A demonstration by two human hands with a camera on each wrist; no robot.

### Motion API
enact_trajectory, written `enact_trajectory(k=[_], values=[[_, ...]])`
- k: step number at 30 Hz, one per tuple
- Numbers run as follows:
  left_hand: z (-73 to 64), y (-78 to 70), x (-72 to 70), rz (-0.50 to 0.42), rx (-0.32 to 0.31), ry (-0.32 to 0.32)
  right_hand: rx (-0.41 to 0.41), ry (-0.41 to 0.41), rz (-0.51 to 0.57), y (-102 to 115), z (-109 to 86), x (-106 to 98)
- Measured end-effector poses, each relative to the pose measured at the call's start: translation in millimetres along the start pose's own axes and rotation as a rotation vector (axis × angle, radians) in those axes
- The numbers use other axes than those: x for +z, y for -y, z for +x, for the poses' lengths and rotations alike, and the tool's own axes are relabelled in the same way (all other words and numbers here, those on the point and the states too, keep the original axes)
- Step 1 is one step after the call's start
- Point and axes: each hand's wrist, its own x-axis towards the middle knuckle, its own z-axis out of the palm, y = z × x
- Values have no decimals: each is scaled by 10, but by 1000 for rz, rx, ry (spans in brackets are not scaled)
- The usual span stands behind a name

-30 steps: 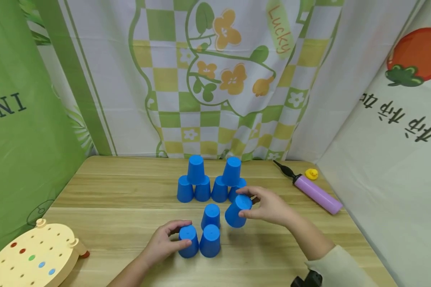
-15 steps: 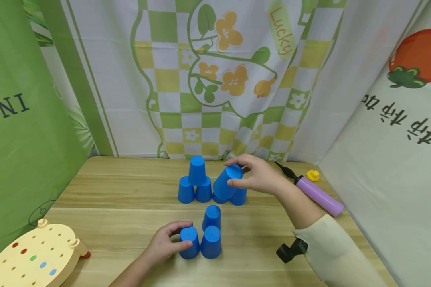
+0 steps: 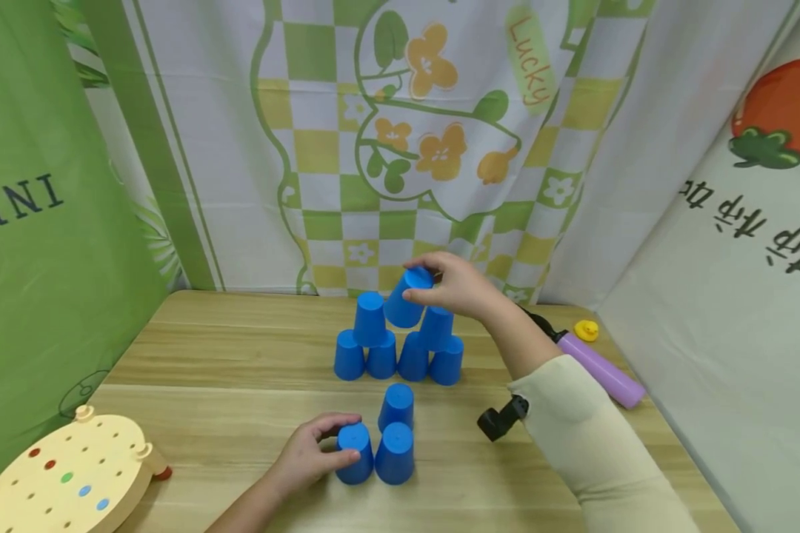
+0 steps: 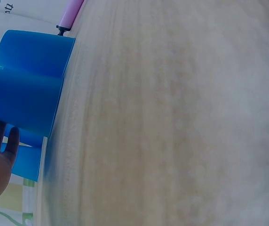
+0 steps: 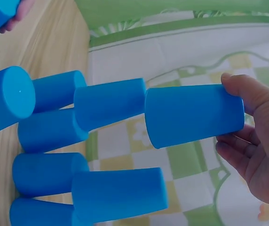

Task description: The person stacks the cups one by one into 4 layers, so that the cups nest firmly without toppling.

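My right hand [image 3: 456,285] grips a blue cup [image 3: 405,303] near its base, mouth down and slightly tilted. In the right wrist view this held cup [image 5: 195,115] is above the level of two upper cups, close to the left one [image 3: 370,318]; the other is the right upper cup [image 3: 436,328]. Each upper cup straddles a pair of upturned cups [image 3: 381,355] on the table. Nearer the front, my left hand [image 3: 310,455] holds an upturned blue cup [image 3: 355,455], thumb and fingers on opposite sides. Beside it stand two more upturned cups [image 3: 395,455].
A purple hand pump [image 3: 603,370] and a yellow toy duck [image 3: 586,330] lie at the table's right. The front left corner carries a round cream pegged board [image 3: 73,474]. Patterned curtain [image 3: 387,222] hangs behind the wooden table [image 3: 240,348].
My right hand lifted its cup from the front, past the right upper cup, and then up and left over the stacked cups. The left hand stayed on its cup.
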Motion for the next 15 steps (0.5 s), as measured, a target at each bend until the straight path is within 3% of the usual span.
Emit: enact_trajectory(k=[5,15], values=[[1,-7,0,0,-6,3,53,3,-9,-101,119,89],[-2,8,-5,7,1,-4,84,41,-61,-226,256,294]])
